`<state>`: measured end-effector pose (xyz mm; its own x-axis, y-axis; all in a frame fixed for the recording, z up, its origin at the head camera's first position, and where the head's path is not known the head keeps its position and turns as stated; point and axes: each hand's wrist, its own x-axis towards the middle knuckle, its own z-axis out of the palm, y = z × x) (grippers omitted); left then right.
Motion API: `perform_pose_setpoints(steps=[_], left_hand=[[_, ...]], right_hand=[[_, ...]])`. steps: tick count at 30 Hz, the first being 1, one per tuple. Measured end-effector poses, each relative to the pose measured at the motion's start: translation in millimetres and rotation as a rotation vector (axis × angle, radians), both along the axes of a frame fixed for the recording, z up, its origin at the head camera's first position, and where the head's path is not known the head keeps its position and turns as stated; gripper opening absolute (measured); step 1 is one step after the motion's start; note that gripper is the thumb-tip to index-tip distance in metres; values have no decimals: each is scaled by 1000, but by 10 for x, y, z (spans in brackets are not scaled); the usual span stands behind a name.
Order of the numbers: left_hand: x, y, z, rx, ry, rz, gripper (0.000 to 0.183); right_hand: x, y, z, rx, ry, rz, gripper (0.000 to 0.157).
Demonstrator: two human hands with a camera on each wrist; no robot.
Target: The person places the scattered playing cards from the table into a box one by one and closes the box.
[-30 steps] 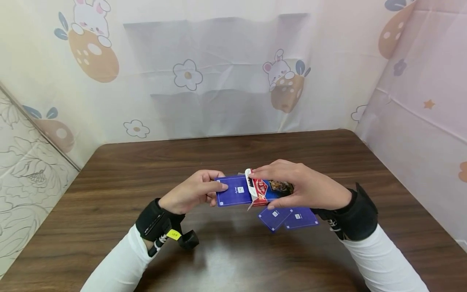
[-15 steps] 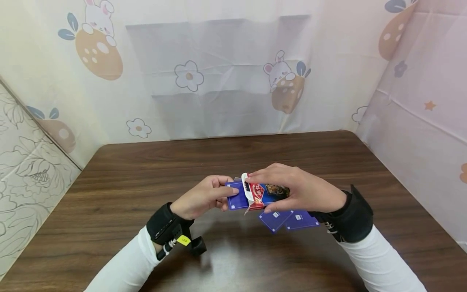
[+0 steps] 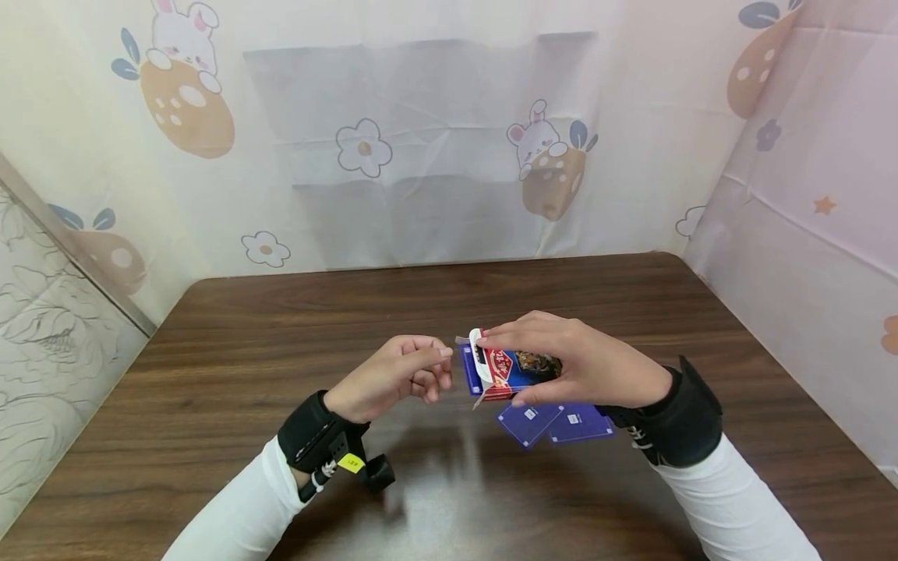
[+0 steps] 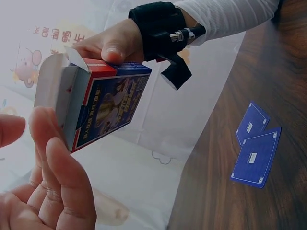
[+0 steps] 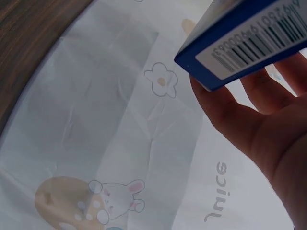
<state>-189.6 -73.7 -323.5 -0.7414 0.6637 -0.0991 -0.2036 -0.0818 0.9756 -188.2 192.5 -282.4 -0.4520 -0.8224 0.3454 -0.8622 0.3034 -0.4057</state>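
Observation:
My right hand (image 3: 578, 358) grips a red and blue card box (image 3: 502, 366) above the table, thumb along the near side and fingers over the far side. Its torn or raised flap end faces left, and the edge of a blue card (image 3: 471, 369) sticks slightly out of that opening. Close to this end hovers my left hand (image 3: 396, 375), fingers loosely bent and holding nothing. In the left wrist view, the thumb stands apart from the fingertips (image 4: 67, 163) beside the box. A barcode label (image 5: 259, 45) marks the box's other end in the right wrist view.
Two blue cards, one (image 3: 529, 423) partly overlapping the other (image 3: 581, 423), lie on the brown wooden table (image 3: 337, 312) below the right hand. A patterned cloth (image 3: 435, 148) hangs behind the table and along its right side.
My left hand has moved right, pushing the blue card most of the way into the box, and has let go of it. The right hand still holds the box in about the same place.

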Motion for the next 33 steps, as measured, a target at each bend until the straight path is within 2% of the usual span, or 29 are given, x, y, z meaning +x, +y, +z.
perform_pose_setpoints(steps=[7, 16, 24, 27, 30, 31, 33], left_hand=[[2, 68, -37, -48, 92, -29, 10], [6, 166, -109, -61, 106, -45, 11], [22, 204, -119, -64, 118, 1, 15], [20, 256, -133, -113, 140, 16, 19], [6, 333, -160, -218, 217, 3, 18], [0, 375, -169, -272, 277, -10, 15], [-3, 489, -177, -403, 444, -38, 10]], right_hand=[[14, -8, -3, 1, -6, 1, 68], [67, -12, -34, 3, 10, -6, 65], [61, 44, 1, -1, 59, -15, 66], [80, 120, 55, 1, 76, -42, 68], [94, 182, 89, -6, 86, -62, 68], [99, 198, 96, -10, 90, -66, 68], [113, 229, 105, -21, 97, -71, 67]])
